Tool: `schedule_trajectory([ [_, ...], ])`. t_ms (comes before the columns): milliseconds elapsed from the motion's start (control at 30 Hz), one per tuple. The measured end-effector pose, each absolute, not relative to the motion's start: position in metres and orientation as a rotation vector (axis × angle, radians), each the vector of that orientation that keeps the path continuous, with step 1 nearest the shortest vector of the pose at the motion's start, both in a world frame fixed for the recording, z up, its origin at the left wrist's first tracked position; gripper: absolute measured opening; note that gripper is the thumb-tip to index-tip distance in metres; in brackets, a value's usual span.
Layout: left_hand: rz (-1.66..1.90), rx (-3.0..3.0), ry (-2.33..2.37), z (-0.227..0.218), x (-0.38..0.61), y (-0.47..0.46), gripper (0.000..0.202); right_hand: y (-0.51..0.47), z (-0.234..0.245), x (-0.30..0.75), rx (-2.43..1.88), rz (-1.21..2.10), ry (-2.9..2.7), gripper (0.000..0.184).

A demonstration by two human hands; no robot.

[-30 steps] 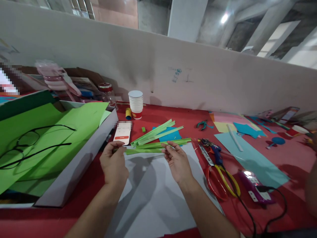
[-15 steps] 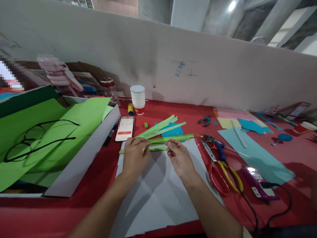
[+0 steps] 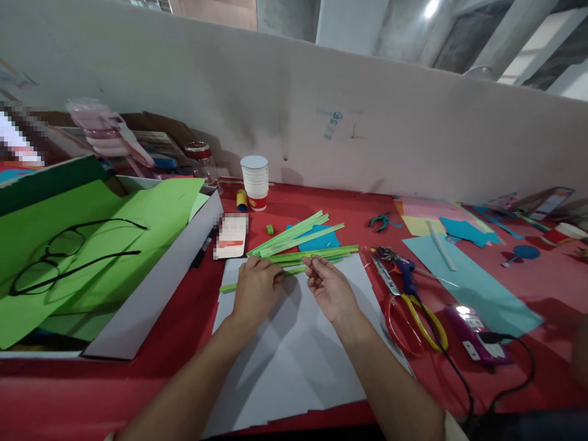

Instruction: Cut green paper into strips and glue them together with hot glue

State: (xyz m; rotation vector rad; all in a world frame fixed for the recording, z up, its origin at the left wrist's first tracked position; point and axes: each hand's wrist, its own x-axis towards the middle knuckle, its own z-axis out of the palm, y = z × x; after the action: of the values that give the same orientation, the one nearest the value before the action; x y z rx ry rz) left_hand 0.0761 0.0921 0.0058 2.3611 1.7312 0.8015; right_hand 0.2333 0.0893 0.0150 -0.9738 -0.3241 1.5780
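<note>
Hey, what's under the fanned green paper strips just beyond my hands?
Blue paper and the red tabletop show beneath the green strips. Whatever the strips directly cover can't be seen.

strip (image 3: pixel 228 288): middle hidden by left hand (image 3: pixel 258 285) | box (image 3: pixel 156 288): cut by left edge | phone (image 3: pixel 231 239): screen blurred, perhaps writing

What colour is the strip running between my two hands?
Bright green; the strip shows best in the head view.

From head height, the flat red bench (image 3: pixel 188 313) is viewed closely, forward and downward, towards a whitish partition wall (image 3: pixel 294 104).
</note>
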Motion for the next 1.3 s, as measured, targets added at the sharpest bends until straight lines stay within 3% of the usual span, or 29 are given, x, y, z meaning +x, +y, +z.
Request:
schedule_trajectory([
  [267, 0.91, 2.294, 1.68, 0.002, 0.07, 0.097, 0.024, 0.094, 0.016, 0.237, -0.978, 1.46, -0.387, 0.022],
  [433, 0.847, 2.301, 1.904, 0.009, 0.063, 0.103, 0.02, 0.09, 0.017, 0.244, -1.344, 0.91, -1.275, 0.011],
  [567, 0.683, 2.41, 2.003, 0.012, 0.063, 0.105, 0.019, 0.079, 0.015, 0.237, -1.579, 0.402, -2.068, 0.017],
  [833, 0.94, 2.346, 1.995, 0.008, 0.059, 0.105, 0.017, 0.067, 0.013, 0.226, -1.71, 0.178, -2.288, 0.025],
  [967, 1.0, 2.211, 1.777, 0.008, 0.053, 0.107, 0.017, 0.072, 0.011, 0.229, -1.707, 0.26, -2.149, 0.025],
  [1067, 0.962, 2.053, 1.578, 0.009, 0.051, 0.107, 0.016, 0.079, 0.013, 0.232, -1.608, 0.651, -1.707, 0.021],
  [1167, 0.944, 1.955, 1.492, 0.013, 0.05, 0.105, 0.015, 0.087, 0.016, 0.235, -1.339, 1.193, -1.063, 0.03],
  [1300, 0.921, 1.948, 1.409, 0.021, 0.054, 0.101, 0.017, 0.09, 0.019, 0.231, -1.12, 1.393, -0.615, 0.034],
])
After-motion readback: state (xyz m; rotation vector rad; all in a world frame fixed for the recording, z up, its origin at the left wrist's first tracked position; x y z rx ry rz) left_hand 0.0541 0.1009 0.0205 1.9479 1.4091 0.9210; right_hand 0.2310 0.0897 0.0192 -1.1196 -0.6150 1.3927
